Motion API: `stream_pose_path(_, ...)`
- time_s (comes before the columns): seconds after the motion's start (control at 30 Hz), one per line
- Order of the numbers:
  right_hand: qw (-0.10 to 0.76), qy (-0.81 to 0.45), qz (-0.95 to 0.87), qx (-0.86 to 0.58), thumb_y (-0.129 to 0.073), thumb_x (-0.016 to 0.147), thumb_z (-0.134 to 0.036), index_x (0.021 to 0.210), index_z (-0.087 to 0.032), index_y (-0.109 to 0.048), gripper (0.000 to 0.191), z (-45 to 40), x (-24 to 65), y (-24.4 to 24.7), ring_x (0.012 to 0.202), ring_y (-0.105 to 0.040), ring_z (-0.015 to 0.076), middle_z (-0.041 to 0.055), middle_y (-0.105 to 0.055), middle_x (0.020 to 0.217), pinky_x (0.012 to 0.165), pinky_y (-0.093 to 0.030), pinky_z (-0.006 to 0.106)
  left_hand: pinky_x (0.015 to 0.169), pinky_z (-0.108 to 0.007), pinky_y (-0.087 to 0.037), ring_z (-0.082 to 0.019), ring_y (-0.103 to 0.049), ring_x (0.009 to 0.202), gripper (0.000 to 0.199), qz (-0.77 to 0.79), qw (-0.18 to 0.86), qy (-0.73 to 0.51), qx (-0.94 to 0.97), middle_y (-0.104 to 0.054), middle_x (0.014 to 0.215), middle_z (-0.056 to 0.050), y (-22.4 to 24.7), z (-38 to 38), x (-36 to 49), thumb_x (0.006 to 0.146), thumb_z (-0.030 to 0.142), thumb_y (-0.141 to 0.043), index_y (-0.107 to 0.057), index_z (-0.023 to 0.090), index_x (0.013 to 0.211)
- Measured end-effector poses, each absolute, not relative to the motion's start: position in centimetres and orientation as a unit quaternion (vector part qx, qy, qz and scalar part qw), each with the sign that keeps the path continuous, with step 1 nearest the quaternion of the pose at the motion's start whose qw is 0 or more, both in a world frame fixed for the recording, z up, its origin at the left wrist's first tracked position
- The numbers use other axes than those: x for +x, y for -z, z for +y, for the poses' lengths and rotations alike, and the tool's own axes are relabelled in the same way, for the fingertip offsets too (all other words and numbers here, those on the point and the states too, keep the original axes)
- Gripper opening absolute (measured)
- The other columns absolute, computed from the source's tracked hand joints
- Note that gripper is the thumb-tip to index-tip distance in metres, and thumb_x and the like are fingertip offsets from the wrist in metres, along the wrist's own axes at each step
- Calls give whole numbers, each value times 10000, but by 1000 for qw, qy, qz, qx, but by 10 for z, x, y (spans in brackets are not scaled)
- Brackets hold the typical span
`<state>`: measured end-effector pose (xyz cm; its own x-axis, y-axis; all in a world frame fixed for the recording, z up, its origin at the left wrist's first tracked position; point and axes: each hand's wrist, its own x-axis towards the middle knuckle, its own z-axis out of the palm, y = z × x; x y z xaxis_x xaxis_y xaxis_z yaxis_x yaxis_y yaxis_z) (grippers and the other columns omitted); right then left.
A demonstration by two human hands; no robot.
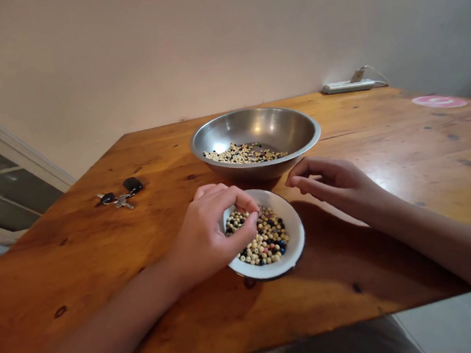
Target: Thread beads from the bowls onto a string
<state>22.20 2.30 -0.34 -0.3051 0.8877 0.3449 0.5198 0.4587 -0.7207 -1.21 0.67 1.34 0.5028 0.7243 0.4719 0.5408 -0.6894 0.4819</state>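
My left hand [221, 221] hovers over the near side of a small white dish [296, 237] with a dark rim. Its thumb and index finger meet in a pinch; whatever they may hold is too small to make out. Round beads [266, 245], mostly cream with some black, blue and pink, fill the dish. Behind it stands a wide stainless steel bowl [255, 172], with similar beads [244, 154] spread over its bottom. Just right of the dish, close to the steel bowl's front, is my right hand [328, 179]. Its fingers curl towards the thumb, and the tips hide anything between them.
A bunch of keys [121, 199] with a black fob lies on the wooden table [81, 256] at the left. A white power strip [349, 86] with a plug and cable sits against the wall. Near the right edge is a pink round sticker [439, 101].
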Motion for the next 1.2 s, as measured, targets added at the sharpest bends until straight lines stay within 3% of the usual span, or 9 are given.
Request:
stream_pose_path(0.2, 243, -217, -872, -367, -601, 812, -344, 968, -206, -686, 225, 27, 217, 13, 989, -587, 233, 96, -642, 1052, 892, -450, 381, 840, -336, -455, -136, -606, 747, 30, 390, 168, -343, 838, -653, 763, 32, -14, 5, -12, 774, 179, -564, -568, 208, 781)
stream_pose_path(0.37, 164, -207, -886, -381, -648, 760, -437, 1144, -207, -618, 448, 18, 217, 4, 1100, -515, 276, 111, -553, 1184, 961, -419, 437, 839, -339, -455, -125, -591, 703, 23, 392, 162, -342, 839, -641, 735, 38, -16, 4, -11, 775, 188, -554, -559, 209, 768)
stream_pose_path(0.47, 134, -174, -891, -397, -672, 704, -519, 1152, -190, -591, 561, 14, 216, 4, 1083, -493, 300, 121, -543, 1161, 942, -419, 463, 853, -343, -444, -123, -589, 704, 25, 390, 153, -338, 843, -639, 731, 39, -17, 4, -11, 778, 187, -549, -555, 207, 766)
stream_pose_path(0.63, 146, -130, -885, -422, -688, 691, -505, 980, -173, -632, 443, 15, 212, 13, 939, -515, 288, 117, -575, 992, 845, -445, 476, 842, -345, -444, -130, -589, 706, 20, 397, 147, -327, 845, -645, 731, 36, -18, 4, -10, 779, 201, -548, -553, 212, 765)
stream_pose_path(0.77, 171, -184, -885, -391, -648, 772, -425, 1052, -189, -637, 367, 22, 216, 13, 1009, -537, 272, 110, -588, 1068, 892, -438, 439, 831, -342, -445, -133, -586, 706, 22, 395, 143, -325, 847, -643, 730, 34, -15, 5, -11, 780, 200, -549, -553, 215, 765)
stream_pose_path(0.87, 199, -219, -889, -348, -577, 846, -345, 980, -191, -666, 223, 27, 220, 11, 971, -579, 222, 93, -620, 1049, 869, -459, 371, 839, -343, -439, -130, -583, 699, 24, 383, 143, -332, 850, -639, 733, 38, -13, 5, -12, 782, 197, -552, -555, 219, 774)
stream_pose_path(0.93, 209, -217, -887, -349, -550, 859, -308, 900, -181, -667, 177, 29, 220, 11, 889, -598, 200, 84, -648, 961, 813, -476, 341, 843, -340, -433, -126, -580, 699, 28, 381, 143, -332, 851, -636, 734, 40, -12, 5, -13, 783, 190, -555, -556, 218, 777)
stream_pose_path(1.03, 222, -214, -862, -401, -563, 838, -290, 951, -175, -630, 174, 29, 218, 13, 768, -598, 179, 67, -661, 860, 704, -488, 308, 843, -329, -423, -116, -576, 695, 37, 378, 139, -332, 853, -623, 729, 46, -12, 6, -13, 782, 175, -561, -555, 211, 777)
stream_pose_path(1.2, 261, -192, -865, -384, -542, 855, -271, 983, -170, -643, 191, 29, 213, 20, 879, -592, 198, 105, -636, 973, 775, -486, 321, 825, -322, -426, -113, -564, 669, 37, 381, 136, -326, 854, -612, 717, 50, -13, 7, -12, 782, 174, -555, -555, 209, 772)
